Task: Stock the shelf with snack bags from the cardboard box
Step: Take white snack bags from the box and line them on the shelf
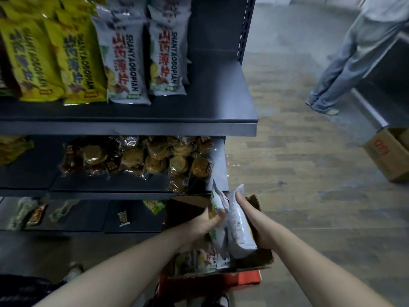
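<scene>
**Both hands on snack bags above the box**

Your left hand (205,224) curls its fingers round a grey-white foil snack bag with green and yellow print (218,204). Your right hand (254,220) grips a second grey-white foil snack bag (238,224) from its right side, thumb near the top edge. Both bags stand upright and touch each other, just above the open brown cardboard box (264,257). More printed bags (199,260) lie inside the box.

The box rests on a red crate (243,279) beside the end of the dark grey metal shelf unit (221,107). The unit's top board carries rows of yellow bags (55,58) and grey-white bags (126,63). The board below holds clear-wrapped golden pastries (155,156).

The floor (309,173) is pale wood-look plank. Well apart, at the right, stand another cardboard box (385,151) and a person in pale blue trousers (345,63).
</scene>
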